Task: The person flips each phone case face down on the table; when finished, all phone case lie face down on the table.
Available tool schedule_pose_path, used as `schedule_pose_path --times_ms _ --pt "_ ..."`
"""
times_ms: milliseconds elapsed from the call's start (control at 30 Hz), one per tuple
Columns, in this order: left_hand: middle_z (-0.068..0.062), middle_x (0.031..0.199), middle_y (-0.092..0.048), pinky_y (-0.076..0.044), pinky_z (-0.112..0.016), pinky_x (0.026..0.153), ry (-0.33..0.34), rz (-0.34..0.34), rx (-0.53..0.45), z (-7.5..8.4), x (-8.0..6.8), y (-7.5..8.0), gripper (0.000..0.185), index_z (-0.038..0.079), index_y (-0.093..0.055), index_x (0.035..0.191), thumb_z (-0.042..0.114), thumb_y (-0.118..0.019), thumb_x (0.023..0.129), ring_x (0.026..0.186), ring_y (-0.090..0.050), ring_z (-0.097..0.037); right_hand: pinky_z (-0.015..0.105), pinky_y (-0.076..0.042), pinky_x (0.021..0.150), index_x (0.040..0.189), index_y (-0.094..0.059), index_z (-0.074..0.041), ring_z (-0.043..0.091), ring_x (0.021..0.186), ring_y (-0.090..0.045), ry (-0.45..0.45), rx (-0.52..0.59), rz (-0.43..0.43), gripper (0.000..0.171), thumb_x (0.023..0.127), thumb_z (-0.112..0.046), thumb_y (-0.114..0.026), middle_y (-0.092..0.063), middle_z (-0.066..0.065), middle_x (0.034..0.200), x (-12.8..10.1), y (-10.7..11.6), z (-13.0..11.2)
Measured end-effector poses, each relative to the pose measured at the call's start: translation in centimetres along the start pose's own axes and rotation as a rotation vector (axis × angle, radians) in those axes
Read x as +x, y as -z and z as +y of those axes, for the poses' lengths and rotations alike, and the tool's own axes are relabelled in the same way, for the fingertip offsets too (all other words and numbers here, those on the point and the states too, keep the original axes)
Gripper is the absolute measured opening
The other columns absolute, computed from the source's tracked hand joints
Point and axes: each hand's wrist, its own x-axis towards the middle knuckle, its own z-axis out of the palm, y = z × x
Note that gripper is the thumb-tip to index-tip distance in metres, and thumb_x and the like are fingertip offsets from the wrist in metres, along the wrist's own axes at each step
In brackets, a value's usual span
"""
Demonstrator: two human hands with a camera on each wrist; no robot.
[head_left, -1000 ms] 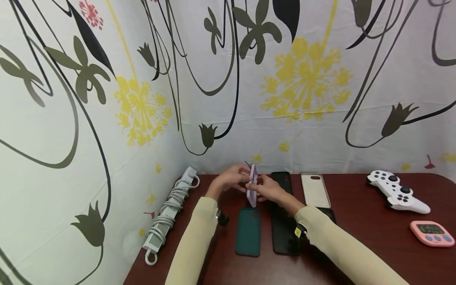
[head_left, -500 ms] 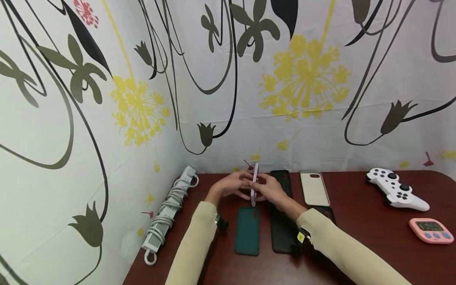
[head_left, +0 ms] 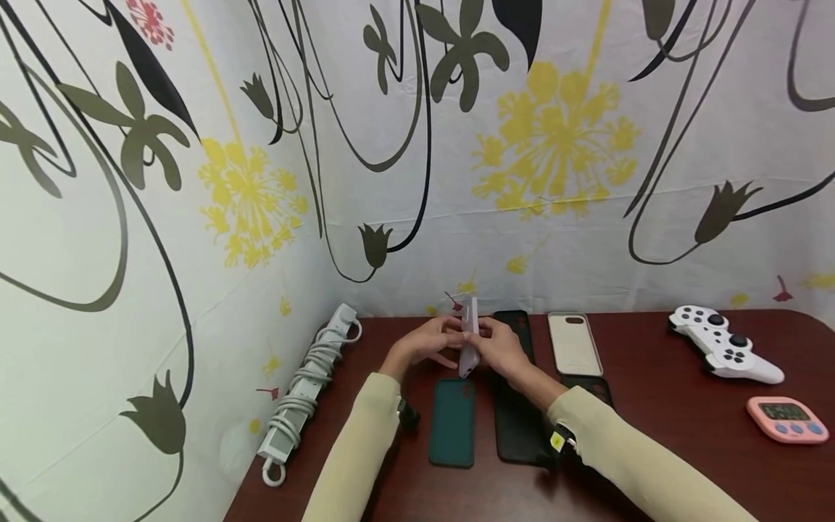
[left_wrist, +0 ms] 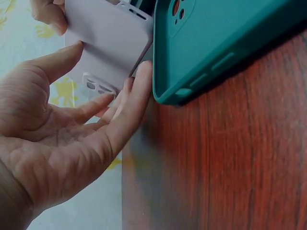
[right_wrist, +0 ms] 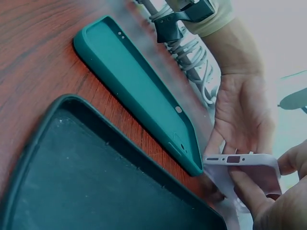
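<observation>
A lilac phone case (head_left: 467, 359) is held upright on edge between both hands above the far part of the table. My right hand (head_left: 504, 349) pinches it from the right. In the right wrist view the thumb lies inside the case (right_wrist: 266, 173), below the end with the port cutouts. My left hand (head_left: 422, 341) holds it from the left; in the left wrist view the thumb tip touches its smooth face (left_wrist: 105, 33), while the other fingers reach to its edge. A teal phone case (head_left: 451, 424) lies inner side up just in front of the hands.
A long black case (head_left: 512, 431) lies under the right wrist. Beyond it are a beige phone case (head_left: 577, 348) and a dark case (head_left: 590, 388). A cord-wrapped power strip (head_left: 283, 438) runs along the left. A white game controller (head_left: 727, 346) and pink timer (head_left: 787, 419) are at right.
The lilac case has turned between the hands, from showing one broad face, through edge-on, to a slightly twisted angle. Both hands stay around it. The other things keep their places on the table.
</observation>
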Motion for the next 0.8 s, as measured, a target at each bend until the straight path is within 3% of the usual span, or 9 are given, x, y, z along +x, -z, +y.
schedule_pose_path --times_ms 200,467,567,800 --pt "-0.022 0.141 -0.059 -0.066 -0.052 0.080 0.000 0.031 -0.019 0.2 -0.1 -0.4 0.068 0.009 -0.034 0.160 0.030 -0.069 0.105 0.115 -0.070 -0.034 0.031 -0.064 0.077 0.150 -0.055 -0.003 0.028 0.110 -0.075 -0.038 0.096 -0.009 0.048 0.108 -0.024 -0.060 -0.065 0.025 0.143 0.0 0.4 0.3" --pt "-0.024 0.144 -0.056 -0.066 -0.050 0.082 -0.004 0.099 -0.003 0.0 0.3 -0.4 0.073 0.009 -0.031 0.162 0.015 -0.072 0.101 0.112 -0.070 -0.033 0.030 -0.064 0.074 0.149 -0.055 0.002 0.022 0.099 -0.076 -0.072 0.149 0.004 0.048 0.103 -0.011 -0.051 -0.068 0.026 0.137 0.3 0.8 1.0" --pt "-0.022 0.145 -0.055 -0.066 -0.048 0.081 -0.011 0.131 0.037 -0.2 0.2 -0.2 0.073 0.011 -0.034 0.162 0.013 -0.073 0.101 0.108 -0.071 -0.031 0.030 -0.063 0.072 0.146 -0.057 0.004 0.019 0.094 -0.076 -0.051 0.081 0.001 0.047 0.102 -0.010 -0.053 -0.071 0.026 0.129 0.4 1.0 1.3" --pt "-0.022 0.146 -0.055 -0.066 -0.044 0.075 -0.028 0.159 0.085 -0.3 0.0 0.1 0.071 0.012 -0.035 0.163 0.004 -0.068 0.101 0.106 -0.072 -0.030 0.027 -0.049 0.063 0.132 -0.065 0.004 0.015 0.072 -0.061 0.118 -0.257 0.007 0.036 0.099 -0.009 -0.063 -0.066 0.011 0.089 0.7 1.3 1.8"
